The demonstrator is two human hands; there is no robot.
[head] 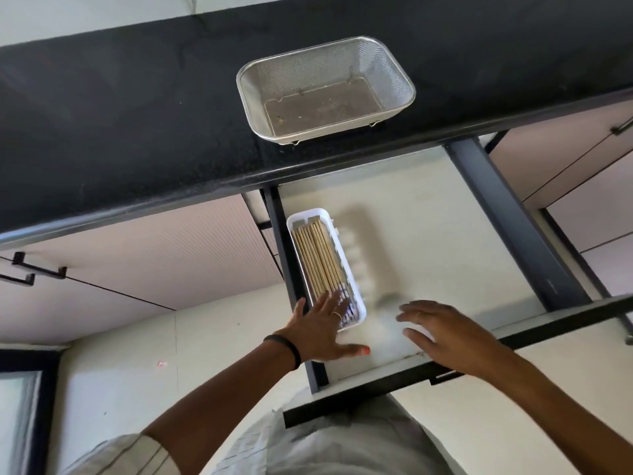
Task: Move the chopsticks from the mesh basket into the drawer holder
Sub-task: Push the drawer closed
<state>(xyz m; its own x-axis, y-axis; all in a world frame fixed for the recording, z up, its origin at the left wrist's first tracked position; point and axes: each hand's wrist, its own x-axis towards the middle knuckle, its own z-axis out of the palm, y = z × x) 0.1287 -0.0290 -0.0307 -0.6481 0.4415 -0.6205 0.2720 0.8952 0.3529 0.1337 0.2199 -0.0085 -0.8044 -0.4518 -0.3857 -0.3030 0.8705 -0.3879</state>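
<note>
Left hand lies flat, fingers straight, on the near end of the white drawer holder, where the chopsticks lie bundled. Mesh basket on the counter looks empty, so transfer seems done. Right hand hovers spread, grasping nothing. Blurred pale object beside the holder is unidentifiable.

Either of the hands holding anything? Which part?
Nothing held. Left hand lies open over the near end of the chopsticks; right hand open above the drawer.
</note>
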